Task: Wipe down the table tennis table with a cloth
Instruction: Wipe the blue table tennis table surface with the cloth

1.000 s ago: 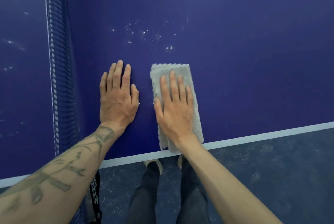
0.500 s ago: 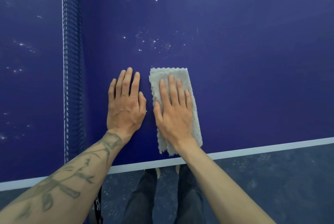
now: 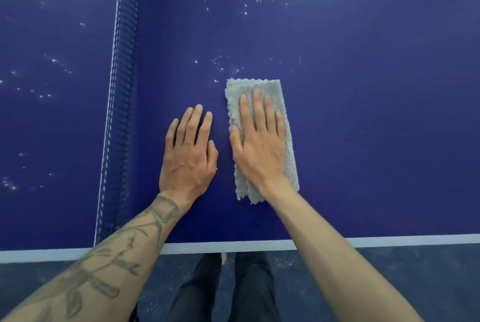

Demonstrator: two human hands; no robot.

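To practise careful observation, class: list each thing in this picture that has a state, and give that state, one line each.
cloth: lying flat on the table as a long strip, under the right hand.
right hand: flat, fingers straight, pressing on the cloth.
left hand: flat on the bare table, beside the cloth, apart from it.
table: dotted with white specks beyond the cloth.
net: standing across the table, left of both hands.
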